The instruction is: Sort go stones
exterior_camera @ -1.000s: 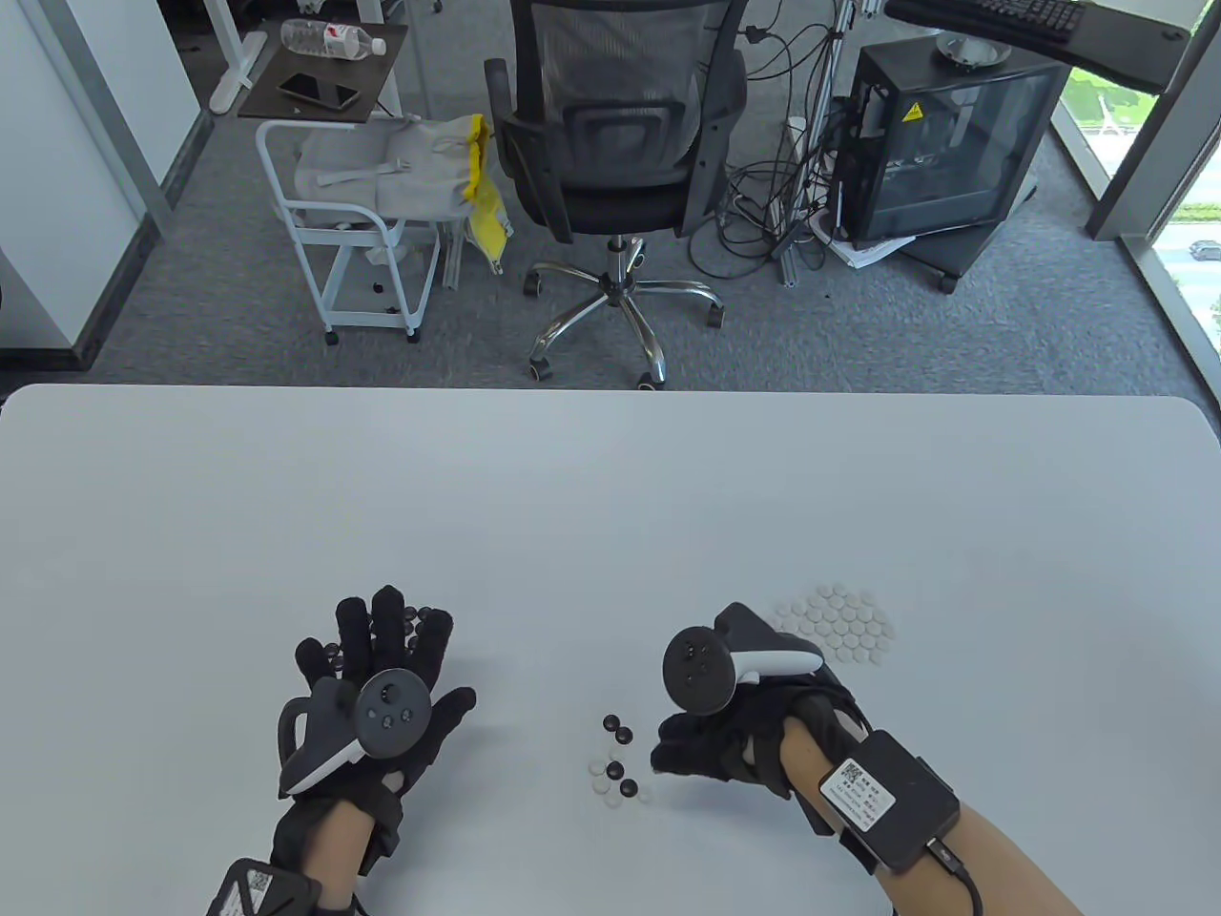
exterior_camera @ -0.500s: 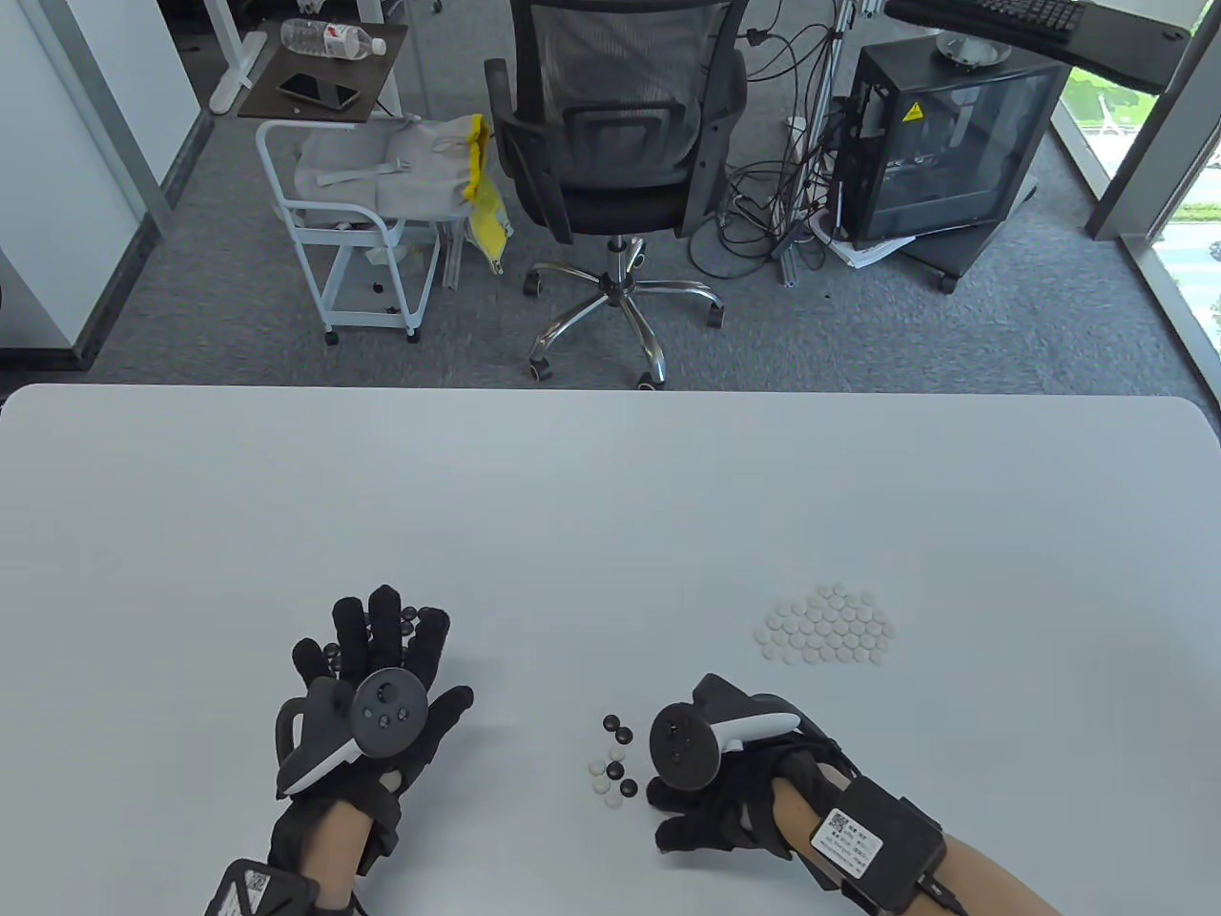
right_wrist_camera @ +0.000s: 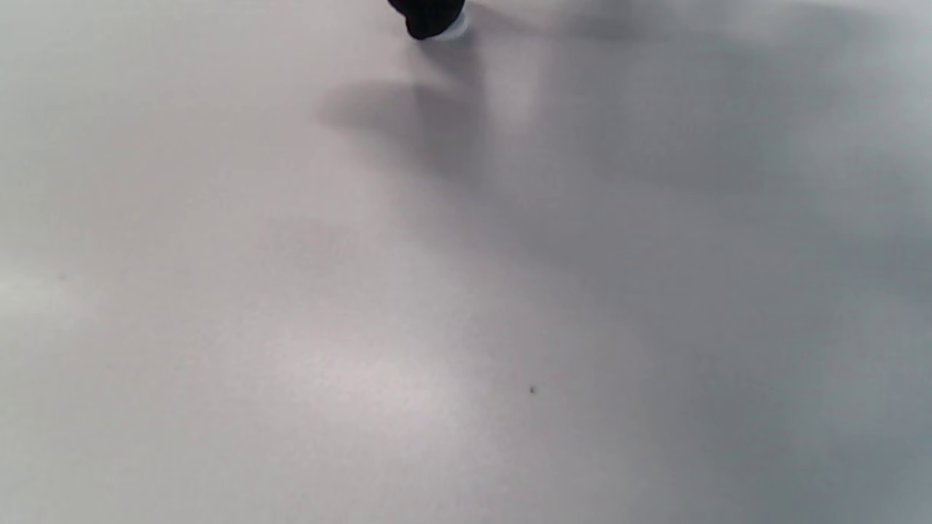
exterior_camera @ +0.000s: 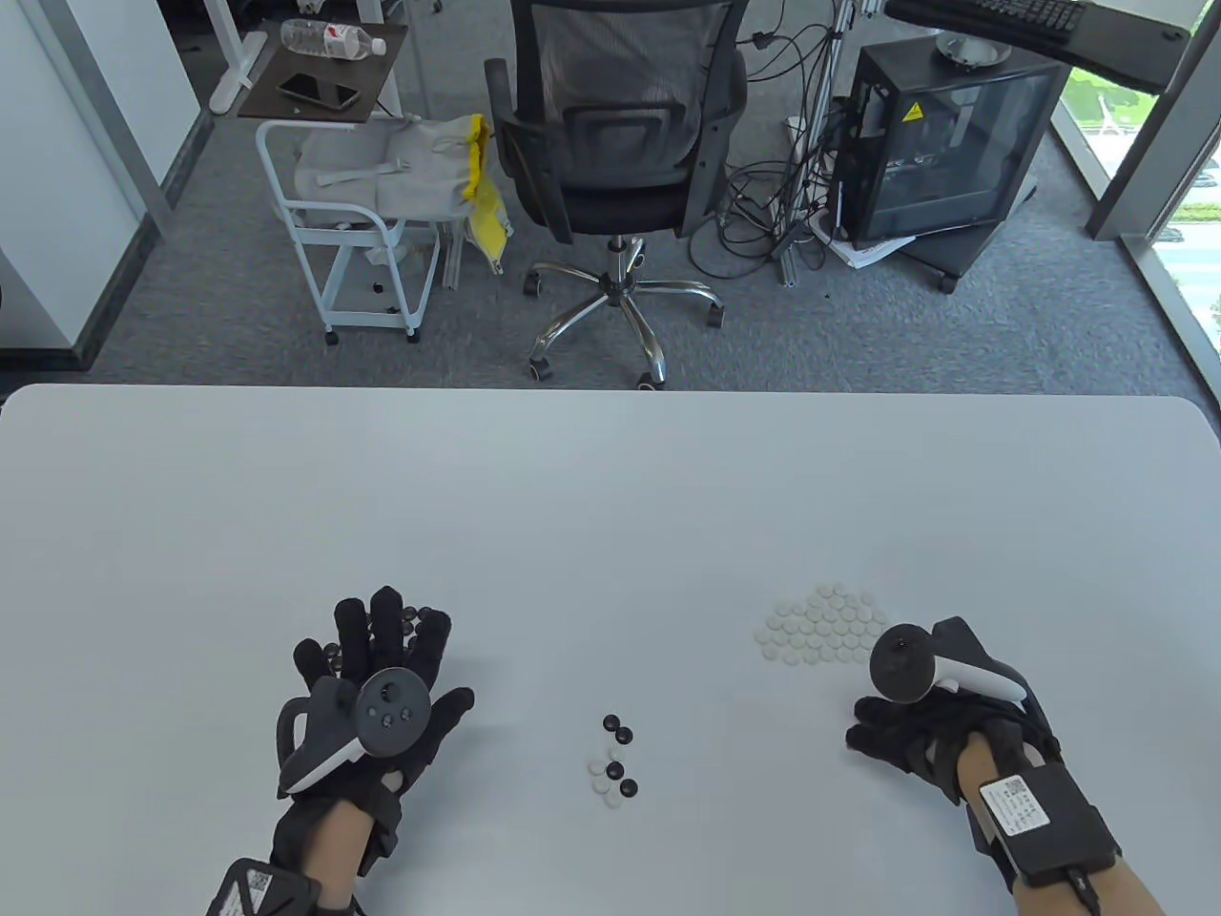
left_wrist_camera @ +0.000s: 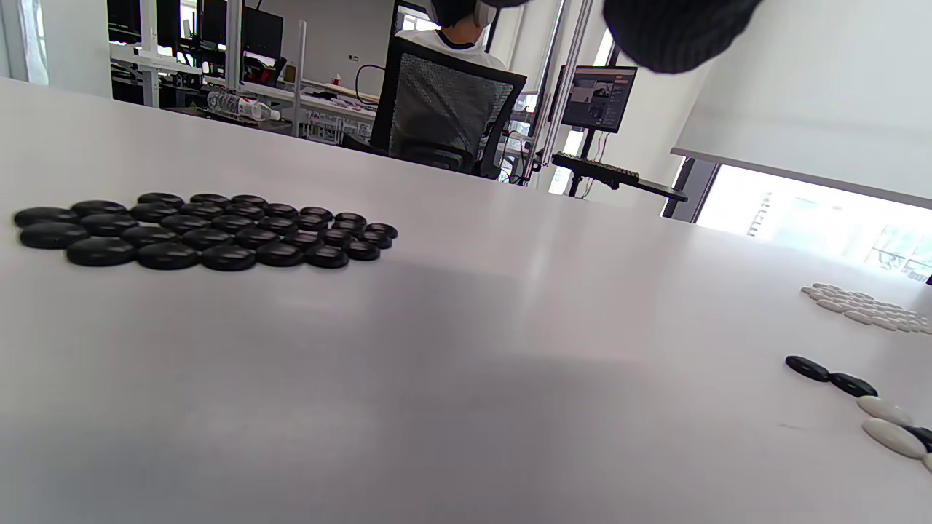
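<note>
**Ana:** Since half a second ago the right hand [exterior_camera: 906, 744] has swung away from the mixed stones [exterior_camera: 613, 761] near the table's front edge and over toward the white pile [exterior_camera: 826, 625]; it now sits just in front of that pile, on the table's right side. One white stone is gone from the cluster's right side.

**Ben:** Is the hand carrying it?

**Ana:** Probably. In the right wrist view a dark fingertip [right_wrist_camera: 429, 18] presses on something pale against the table [exterior_camera: 610, 496], which looks like a white stone [right_wrist_camera: 453, 29] being slid or set down. Whether the other fingers are curled or spread, I cannot tell.

**Ben:** And the left hand [exterior_camera: 377, 668]?

**Ana:** Flat, fingers spread, resting over the black pile [left_wrist_camera: 196, 229] on the front left. It hasn't moved.

**Ben:** How will these stones handle?

**Ana:** My guess: small, light, hard lens-shaped discs, smooth and glossy, so slippery on this smooth top and under glove fabric. They won't bend, and a drop from table height should do little harm beyond a skid or a roll.

**Ben:** Where would you take one?

**Ana:** At the thin rim, thumb and forefinger on opposite edges. Or press one fingertip on the domed top and drag it across. The remaining few lie touching, so pick from the cluster's outside to avoid nudging neighbours.
</note>
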A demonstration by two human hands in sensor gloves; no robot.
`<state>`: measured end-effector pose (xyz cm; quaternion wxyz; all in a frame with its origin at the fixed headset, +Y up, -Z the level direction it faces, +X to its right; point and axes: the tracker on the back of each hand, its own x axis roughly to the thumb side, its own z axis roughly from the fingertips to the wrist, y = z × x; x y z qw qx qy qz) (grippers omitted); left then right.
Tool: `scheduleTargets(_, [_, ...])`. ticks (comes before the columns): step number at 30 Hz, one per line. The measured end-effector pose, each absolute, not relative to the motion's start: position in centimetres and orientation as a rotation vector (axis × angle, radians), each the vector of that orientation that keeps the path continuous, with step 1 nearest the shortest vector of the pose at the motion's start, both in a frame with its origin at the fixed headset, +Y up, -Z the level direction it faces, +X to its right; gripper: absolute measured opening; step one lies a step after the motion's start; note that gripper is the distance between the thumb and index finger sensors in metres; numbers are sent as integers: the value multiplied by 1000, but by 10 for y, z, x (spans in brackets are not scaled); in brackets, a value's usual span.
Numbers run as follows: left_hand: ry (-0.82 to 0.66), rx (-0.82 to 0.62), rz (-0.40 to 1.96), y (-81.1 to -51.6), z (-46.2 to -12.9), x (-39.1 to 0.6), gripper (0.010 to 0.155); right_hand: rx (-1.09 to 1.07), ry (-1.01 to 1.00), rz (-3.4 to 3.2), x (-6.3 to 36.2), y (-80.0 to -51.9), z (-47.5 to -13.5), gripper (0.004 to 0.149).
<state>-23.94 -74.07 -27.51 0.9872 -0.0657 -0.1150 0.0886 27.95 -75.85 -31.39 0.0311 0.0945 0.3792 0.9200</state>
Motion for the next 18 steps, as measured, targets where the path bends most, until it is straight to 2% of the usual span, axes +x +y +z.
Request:
scheduleTargets(12, [-227, -141, 189, -742, -277, -241, 80, 194, 1110, 2874, 283, -763, -340, 67])
scheduleTargets(18, [-224, -142, 193, -742, -277, -242, 80, 188, 1072, 2826, 278, -753, -347, 68])
